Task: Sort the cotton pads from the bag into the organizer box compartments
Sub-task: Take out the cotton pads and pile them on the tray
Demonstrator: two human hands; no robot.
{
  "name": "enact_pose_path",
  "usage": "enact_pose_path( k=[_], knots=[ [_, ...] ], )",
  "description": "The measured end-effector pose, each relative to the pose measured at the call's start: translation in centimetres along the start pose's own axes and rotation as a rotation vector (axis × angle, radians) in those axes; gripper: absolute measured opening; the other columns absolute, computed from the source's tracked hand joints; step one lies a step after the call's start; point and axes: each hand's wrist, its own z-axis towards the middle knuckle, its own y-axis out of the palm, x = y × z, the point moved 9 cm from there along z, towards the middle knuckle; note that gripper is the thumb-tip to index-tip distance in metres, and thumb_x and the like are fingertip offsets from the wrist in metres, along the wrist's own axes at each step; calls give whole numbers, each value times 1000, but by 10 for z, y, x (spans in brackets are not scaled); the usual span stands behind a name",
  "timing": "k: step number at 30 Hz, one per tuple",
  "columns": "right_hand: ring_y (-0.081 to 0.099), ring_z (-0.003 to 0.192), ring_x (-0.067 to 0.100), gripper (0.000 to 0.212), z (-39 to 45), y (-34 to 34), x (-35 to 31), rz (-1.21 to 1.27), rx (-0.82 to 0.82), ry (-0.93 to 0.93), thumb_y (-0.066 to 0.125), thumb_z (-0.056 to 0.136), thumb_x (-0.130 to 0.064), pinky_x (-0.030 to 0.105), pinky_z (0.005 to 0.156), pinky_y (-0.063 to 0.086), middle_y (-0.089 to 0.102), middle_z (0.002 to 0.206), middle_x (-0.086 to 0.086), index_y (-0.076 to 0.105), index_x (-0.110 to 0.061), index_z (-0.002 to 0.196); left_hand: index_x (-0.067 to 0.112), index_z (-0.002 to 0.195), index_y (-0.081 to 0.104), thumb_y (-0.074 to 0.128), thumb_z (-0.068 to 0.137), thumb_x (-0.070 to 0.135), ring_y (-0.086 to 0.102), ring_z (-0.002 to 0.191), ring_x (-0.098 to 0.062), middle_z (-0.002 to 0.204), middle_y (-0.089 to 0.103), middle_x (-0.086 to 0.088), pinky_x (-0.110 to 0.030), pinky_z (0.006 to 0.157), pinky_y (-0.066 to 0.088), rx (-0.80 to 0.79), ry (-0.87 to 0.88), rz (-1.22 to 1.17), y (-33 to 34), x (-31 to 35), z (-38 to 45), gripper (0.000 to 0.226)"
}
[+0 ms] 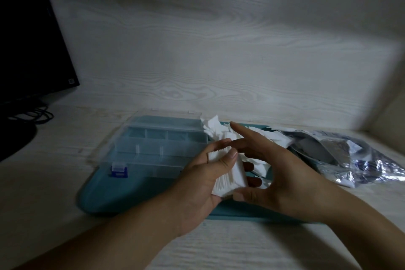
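Gripping a stack of cotton pads [228,173], the left hand [197,184] has its thumb laid across the top of the stack and its fingers curled under it. Right hand [276,173] is spread, fingers straight, thumb touching the near bottom corner of the stack, index finger pointing away toward the back. Both hands hover over a teal mat [122,193]. Just behind the hands a loose pile of pads [219,130] lies on the mat, some of it hidden by the right hand. Left of the pile sits the clear organizer box [153,147], lid open, dividers visible, blue latch [119,171] at the near left corner; cannot tell whether any pads are in the compartments. Right of the pile, a crumpled silver bag [350,155] lies partly on the mat, partly on the pale wood-grain table [219,247]. Far left: dark monitor [28,50] with black cables [37,114] below it.
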Motion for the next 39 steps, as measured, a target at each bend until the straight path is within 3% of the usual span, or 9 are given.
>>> enact_pose_path(
  k=[9, 15, 18, 21, 25, 28, 34, 39],
  knots=[
    [52, 120, -7, 101, 1, 0, -6, 31, 11, -8, 84, 71, -26, 7, 93, 43, 56, 129, -25, 23, -41, 149, 15, 131, 59, 62, 82, 23, 67, 102, -32, 123, 66, -20, -39, 71, 58, -1, -15, -34, 0, -1, 0, 50],
    [52, 123, -2, 103, 1, 1, -6, 22, 17, -14, 85, 70, -31, 22, 102, 46, 54, 132, -23, 20, -44, 150, 16, 128, 61, 63, 82, 23, 70, 95, -29, 120, 68, -19, -38, 69, 58, 7, -13, -20, -2, -1, 0, 47],
    [53, 120, -4, 101, 0, 0, -7, 8, 27, -19, 84, 71, -32, 18, 100, 46, 56, 129, -25, 21, -44, 149, 16, 128, 61, 65, 80, 22, 71, 93, -28, 117, 69, -18, -38, 68, 58, 7, -15, -22, -1, 0, -1, 49],
    [54, 120, -5, 101, 0, 1, -8, -16, 30, -34, 85, 71, -31, 17, 99, 46, 56, 130, -27, 23, -42, 150, 16, 132, 58, 68, 84, 18, 67, 107, -31, 121, 68, -15, -39, 73, 57, -45, -14, 28, 2, 0, -2, 49],
    [53, 121, -2, 100, 0, 6, -9, -53, 44, -50, 85, 72, -35, 18, 100, 44, 54, 129, -26, 22, -44, 150, 16, 133, 56, 59, 85, -10, 67, 109, -31, 121, 69, -15, -37, 73, 57, -92, -3, 126, 3, -3, -2, 55],
    [45, 127, -5, 96, -2, 15, -13, -159, 73, -85, 80, 76, -41, 10, 102, 37, 47, 136, -26, 21, -38, 152, 19, 132, 57, 50, 79, -15, 66, 111, -33, 120, 69, -14, -38, 79, 56, -97, 17, 180, 3, -3, -1, 64],
    [42, 120, -9, 103, -2, 28, -19, -245, 69, -128, 76, 78, -46, 7, 98, 34, 40, 137, -22, 5, -39, 153, 19, 123, 62, 55, 66, -2, 64, 92, -31, 100, 68, -18, -34, 64, 52, -75, 20, 226, -1, -3, 2, 61],
    [41, 105, -18, 98, -3, 26, -22, -275, 120, -163, 75, 79, -37, 1, 89, 34, 43, 125, -23, 12, -34, 154, 15, 119, 63, 52, 66, -8, 70, 83, -22, 91, 71, -12, -27, 58, 53, -68, 38, 250, 2, 1, 0, 59]
  ],
)
